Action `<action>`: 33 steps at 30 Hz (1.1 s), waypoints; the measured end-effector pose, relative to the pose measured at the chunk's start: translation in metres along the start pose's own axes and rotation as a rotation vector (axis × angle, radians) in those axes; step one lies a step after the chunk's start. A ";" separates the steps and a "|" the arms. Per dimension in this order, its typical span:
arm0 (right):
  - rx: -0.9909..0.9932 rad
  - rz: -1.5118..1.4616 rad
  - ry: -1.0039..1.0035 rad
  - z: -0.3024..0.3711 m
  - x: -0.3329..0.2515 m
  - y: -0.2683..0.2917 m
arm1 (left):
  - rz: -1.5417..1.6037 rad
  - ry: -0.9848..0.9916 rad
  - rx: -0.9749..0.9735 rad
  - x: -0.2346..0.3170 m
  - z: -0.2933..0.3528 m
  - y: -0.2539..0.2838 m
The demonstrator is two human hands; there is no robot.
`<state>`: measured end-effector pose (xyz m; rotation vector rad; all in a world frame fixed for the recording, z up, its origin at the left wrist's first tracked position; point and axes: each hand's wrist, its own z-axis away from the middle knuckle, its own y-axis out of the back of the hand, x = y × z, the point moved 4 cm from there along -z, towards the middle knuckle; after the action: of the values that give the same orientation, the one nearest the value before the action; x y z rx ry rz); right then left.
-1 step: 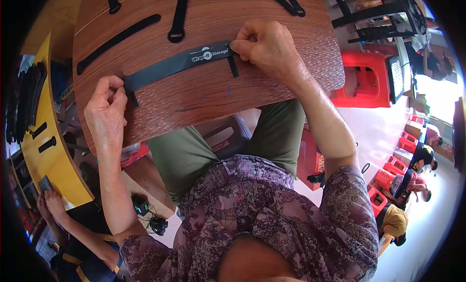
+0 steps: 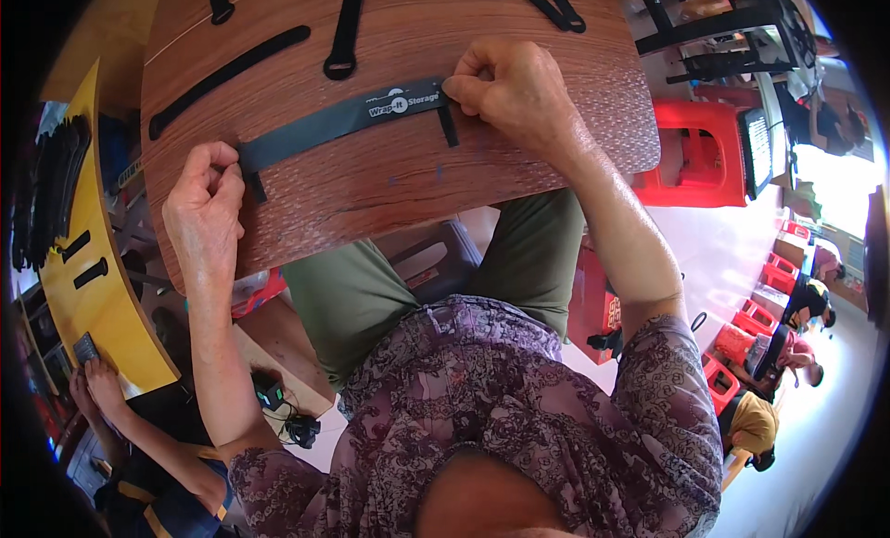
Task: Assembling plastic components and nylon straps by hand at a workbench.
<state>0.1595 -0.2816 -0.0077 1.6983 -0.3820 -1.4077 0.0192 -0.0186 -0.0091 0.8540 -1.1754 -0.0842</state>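
Observation:
A flat dark grey strip with white print [image 2: 324,127] lies stretched across the brown wood-grain table [image 2: 371,204]. My left hand [image 2: 202,190] pinches its left end between thumb and finger. At the other end, my right hand [image 2: 508,88] pinches the strip's right tip, fingers curled. Just below the strip's ends, short black marks or tape pieces [image 2: 448,127] show on the tabletop. Beyond it lie black straps: a long one [image 2: 227,84] at the left, and one with a looped end [image 2: 343,37] in the middle.
More black straps [image 2: 552,5] lie at the table's far edge. A red stool [image 2: 691,153] stands to the right. On the left, a yellow table [image 2: 111,325] carries a pile of black straps [image 2: 56,186], with another person's hands [image 2: 102,385] at its near end. Several people sit far right.

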 end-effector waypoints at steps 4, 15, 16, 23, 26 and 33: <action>-0.038 -0.103 0.012 0.003 0.001 0.002 | 0.075 -0.038 -0.051 -0.002 0.000 0.005; 0.301 -0.452 0.096 0.042 -0.021 0.024 | -0.226 -0.656 0.324 0.005 0.040 0.039; 0.262 -0.166 0.309 0.046 -0.039 0.021 | -0.257 -0.684 0.237 0.013 0.046 0.034; 0.023 0.257 0.714 0.064 -0.080 -0.060 | -0.586 -0.844 -0.030 0.020 0.048 -0.015; 0.013 0.309 0.720 0.063 -0.073 -0.068 | -0.603 -0.857 -0.065 0.019 0.046 -0.015; 0.034 0.371 0.618 0.071 -0.045 -0.040 | -0.564 -0.824 -0.094 0.012 0.040 -0.010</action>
<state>0.0699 -0.2565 -0.0082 1.8711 -0.3439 -0.5724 -0.0053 -0.0526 -0.0016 1.0845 -1.6285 -1.0239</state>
